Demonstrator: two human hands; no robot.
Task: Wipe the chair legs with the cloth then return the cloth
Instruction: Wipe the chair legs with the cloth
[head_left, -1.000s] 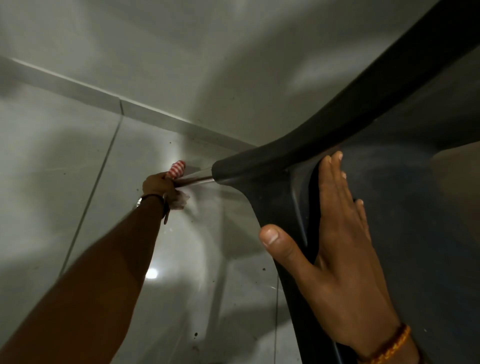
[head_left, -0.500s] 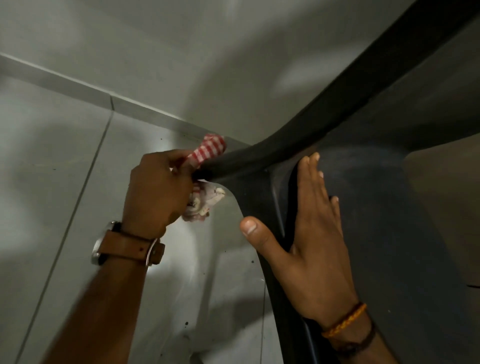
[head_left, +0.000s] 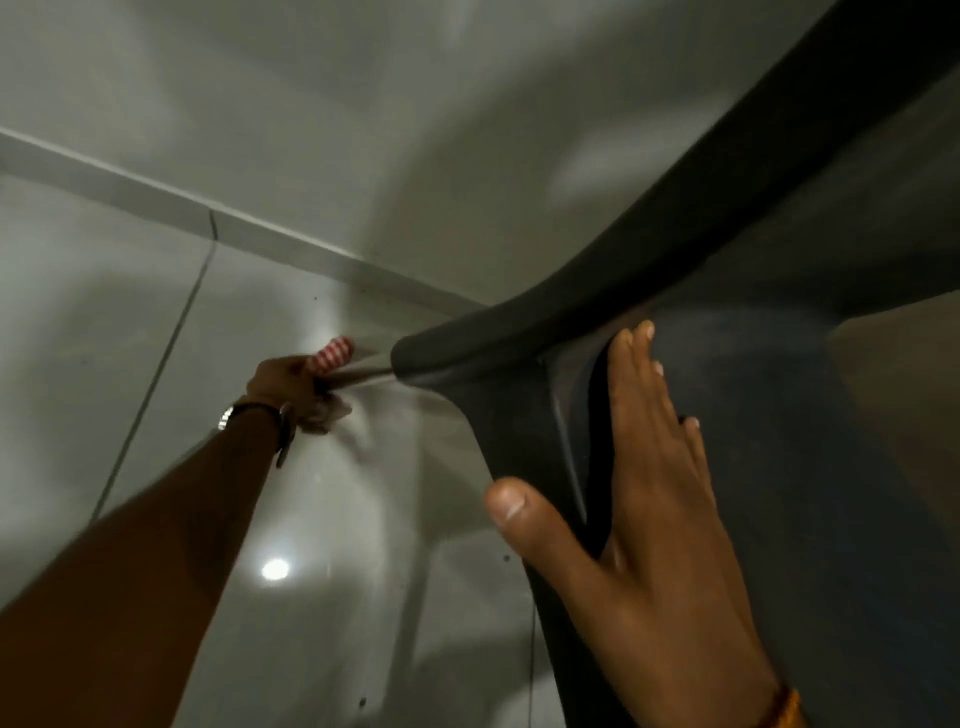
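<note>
A dark plastic chair (head_left: 779, 364) fills the right of the view, seen from above. Its thin metal leg (head_left: 366, 375) runs down and left from the dark corner socket. My left hand (head_left: 285, 382) is far down that leg, closed around it with the red-and-white checked cloth (head_left: 330, 354) wrapped in the grip; a pale bit of cloth hangs below the fist. My right hand (head_left: 639, 519) lies flat with fingers together on the chair's edge, thumb spread over the rim.
Glossy grey floor tiles (head_left: 322, 545) with dark grout lines lie below, and a pale skirting strip (head_left: 156, 202) meets the wall at the back. A ceiling light reflects on the floor near my left forearm.
My left hand slid with the cloth from the top of the leg, by the chair corner, back down toward the floor. My right hand stayed on the chair edge.
</note>
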